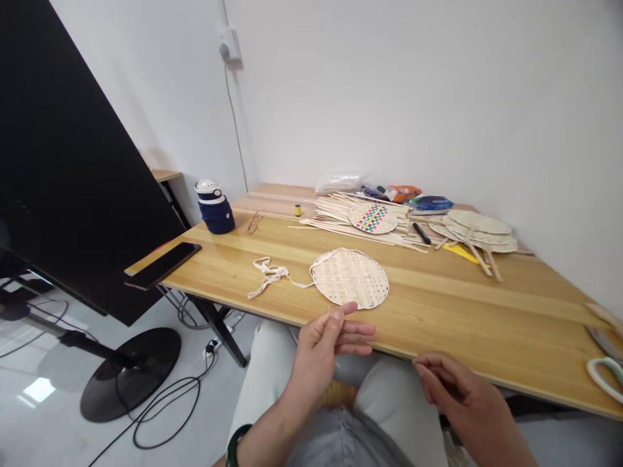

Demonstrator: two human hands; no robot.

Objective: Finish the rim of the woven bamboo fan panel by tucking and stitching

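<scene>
A round woven bamboo fan panel lies flat near the table's front edge. Pale cloth tape follows part of its rim and trails loosely to the left. My left hand is just in front of the panel, its fingers stretched out and the thumb along the index finger; I see nothing in it. Farther right, at the table edge, my right hand is closed in a pinch, thumb against index finger. Whatever it holds, if anything, is too small to make out.
Behind the panel lie bamboo strips and a fan panel with coloured weave. Several handled fans are stacked at right, scissors at the right edge. A blue jug, yellow thread spool and phone stand leftward.
</scene>
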